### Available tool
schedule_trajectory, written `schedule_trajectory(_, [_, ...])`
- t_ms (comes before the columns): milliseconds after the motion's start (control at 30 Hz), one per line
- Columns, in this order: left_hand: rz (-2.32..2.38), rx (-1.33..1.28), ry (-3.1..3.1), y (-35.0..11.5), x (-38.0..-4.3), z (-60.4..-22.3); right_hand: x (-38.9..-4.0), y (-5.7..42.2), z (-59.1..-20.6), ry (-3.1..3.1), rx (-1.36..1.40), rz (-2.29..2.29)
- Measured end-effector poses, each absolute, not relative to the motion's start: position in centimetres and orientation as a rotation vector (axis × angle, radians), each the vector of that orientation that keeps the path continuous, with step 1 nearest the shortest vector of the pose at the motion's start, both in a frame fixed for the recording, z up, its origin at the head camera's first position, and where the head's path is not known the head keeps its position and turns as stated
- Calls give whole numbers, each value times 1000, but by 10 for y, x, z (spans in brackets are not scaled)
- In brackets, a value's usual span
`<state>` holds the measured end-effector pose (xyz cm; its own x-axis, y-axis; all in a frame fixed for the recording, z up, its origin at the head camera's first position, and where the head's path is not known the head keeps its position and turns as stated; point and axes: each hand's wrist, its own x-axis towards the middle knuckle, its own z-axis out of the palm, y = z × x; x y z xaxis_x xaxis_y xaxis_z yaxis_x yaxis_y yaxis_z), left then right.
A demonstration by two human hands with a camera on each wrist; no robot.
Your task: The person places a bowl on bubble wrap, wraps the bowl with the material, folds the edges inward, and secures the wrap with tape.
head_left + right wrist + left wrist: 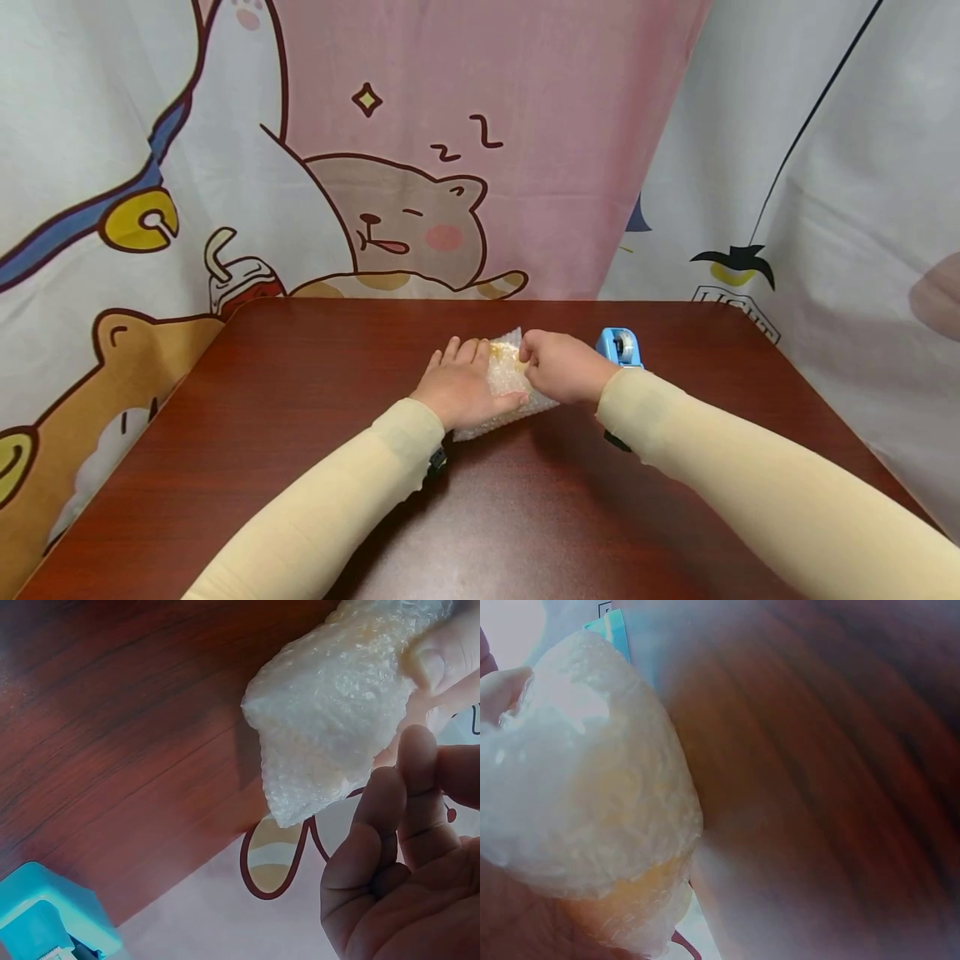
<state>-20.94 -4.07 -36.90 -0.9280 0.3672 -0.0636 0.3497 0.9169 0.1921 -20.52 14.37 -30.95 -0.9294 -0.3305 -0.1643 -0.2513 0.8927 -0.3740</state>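
A bubble-wrap bundle point(510, 379) lies on the table, with something yellow-orange showing dimly through its layers. My left hand point(465, 387) presses on its left part, fingers straight and thumb stretched across the near side. In the right wrist view the left thumb point(435, 667) touches the wrap point(322, 720). At the bundle's right side is my right hand point(562, 367), its fingers curled and the thumb close to the index finger; I see nothing held between them. Close-up, the wrap point(592, 780) looks crumpled and bulging, and the object inside stays blurred.
A blue tape dispenser point(619, 346) stands just beyond my right wrist, also seen as a blue corner point(60, 911) in the right wrist view. The brown table point(337, 350) ends at the back against a printed cartoon curtain point(450, 100).
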Motion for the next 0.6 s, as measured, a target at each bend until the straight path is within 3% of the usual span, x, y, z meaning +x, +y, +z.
schedule_trajectory(600, [268,562,2987,-40,-208,-369,-211,138,-312,2897,-498,-373])
